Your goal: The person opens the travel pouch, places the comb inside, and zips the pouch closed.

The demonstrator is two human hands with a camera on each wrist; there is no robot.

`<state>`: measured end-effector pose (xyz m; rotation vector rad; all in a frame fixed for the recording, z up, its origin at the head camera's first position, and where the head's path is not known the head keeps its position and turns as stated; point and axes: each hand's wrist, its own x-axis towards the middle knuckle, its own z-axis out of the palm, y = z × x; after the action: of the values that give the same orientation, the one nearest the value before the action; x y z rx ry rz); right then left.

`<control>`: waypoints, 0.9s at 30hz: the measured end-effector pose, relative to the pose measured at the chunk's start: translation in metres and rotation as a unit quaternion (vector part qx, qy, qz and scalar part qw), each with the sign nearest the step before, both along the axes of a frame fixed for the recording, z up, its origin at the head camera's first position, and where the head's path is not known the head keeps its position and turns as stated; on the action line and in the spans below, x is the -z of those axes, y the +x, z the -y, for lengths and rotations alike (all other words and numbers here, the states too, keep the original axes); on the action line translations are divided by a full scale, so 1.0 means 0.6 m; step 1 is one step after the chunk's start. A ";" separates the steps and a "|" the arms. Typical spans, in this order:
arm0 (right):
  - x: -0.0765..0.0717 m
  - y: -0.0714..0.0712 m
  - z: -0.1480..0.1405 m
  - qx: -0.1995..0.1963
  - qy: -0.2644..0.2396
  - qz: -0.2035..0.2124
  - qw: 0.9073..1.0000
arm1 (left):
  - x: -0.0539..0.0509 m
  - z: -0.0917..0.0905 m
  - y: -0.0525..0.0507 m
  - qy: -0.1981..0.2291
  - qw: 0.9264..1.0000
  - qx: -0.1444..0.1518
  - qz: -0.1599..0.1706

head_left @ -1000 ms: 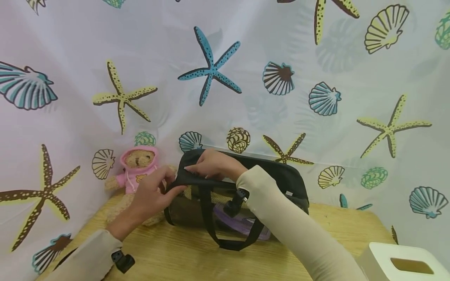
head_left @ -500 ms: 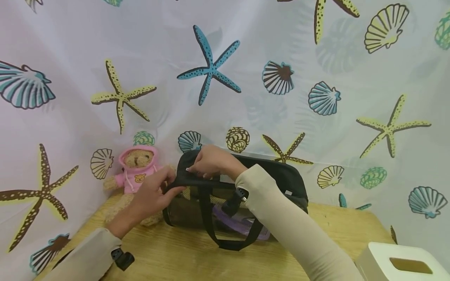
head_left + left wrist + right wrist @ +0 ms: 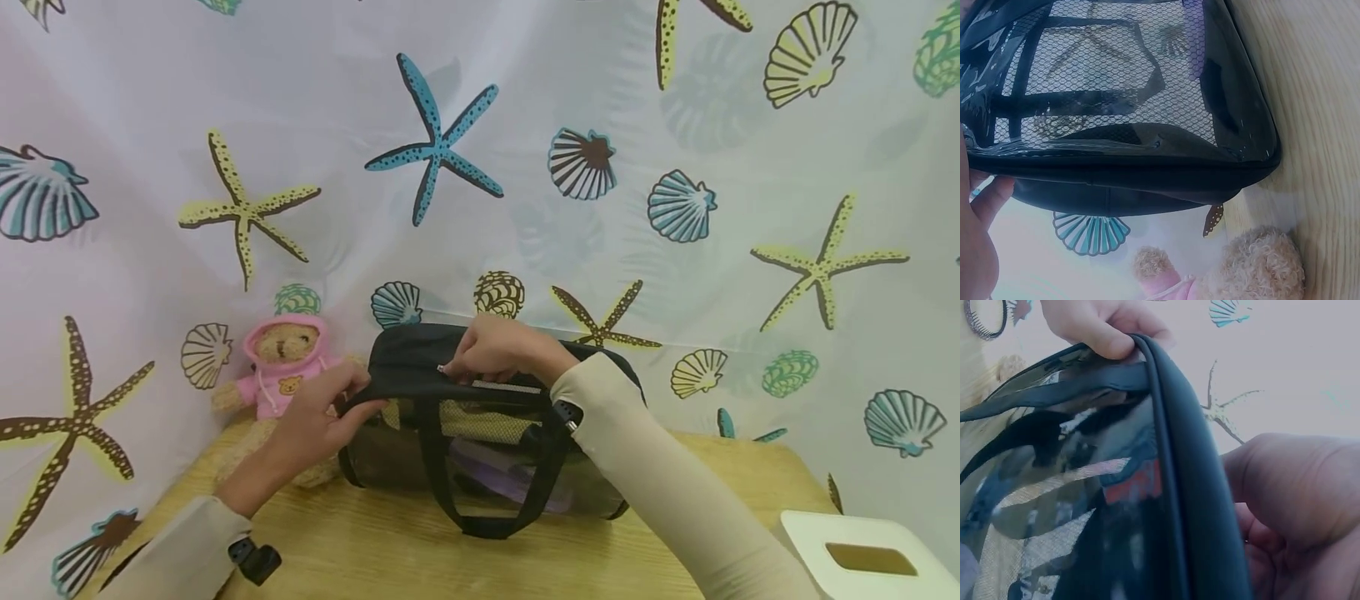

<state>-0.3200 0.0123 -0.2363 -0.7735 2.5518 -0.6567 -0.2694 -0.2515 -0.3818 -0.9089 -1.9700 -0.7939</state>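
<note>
A black duffel bag with clear, mesh-backed sides and hanging straps stands on the table. My left hand pinches the upper left end of the bag between thumb and fingers. Along the top, my right hand pinches a small zipper pull. To the right of the pull, a light strip shows past the hand in the zipper gap. Something purple lies inside, seen through the clear side. In the right wrist view, the bag's dark edge hides part of that hand's fingertips.
A teddy bear in a pink hoodie sits behind my left hand, beside the bag. At the lower right stands a white tissue box. A toothed black headband shows in the right wrist view. Behind hangs a shell-patterned curtain.
My right hand has slid to the right along the bag's top with the zipper pull, and more of the top at the left is closed. My left hand keeps its hold.
</note>
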 end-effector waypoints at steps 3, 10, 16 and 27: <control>-0.003 -0.003 -0.024 -0.002 -0.018 0.018 1.000 | -0.001 0.001 0.000 0.001 1.000 0.001 -0.009; -0.009 -0.003 -0.072 0.004 -0.043 0.047 0.998 | -0.001 0.001 0.002 -0.005 1.000 0.013 -0.006; -0.008 -0.005 -0.099 0.009 -0.059 0.060 0.996 | 0.001 0.001 -0.001 0.007 0.999 0.026 -0.041; -0.002 -0.007 -0.141 0.034 -0.089 0.062 0.994 | -0.003 -0.003 -0.003 0.001 0.998 0.031 -0.050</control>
<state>-0.3240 0.0969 -0.2348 -0.6809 2.4389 -0.9345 -0.2710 -0.2499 -0.3799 -0.9942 -1.8615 -0.7688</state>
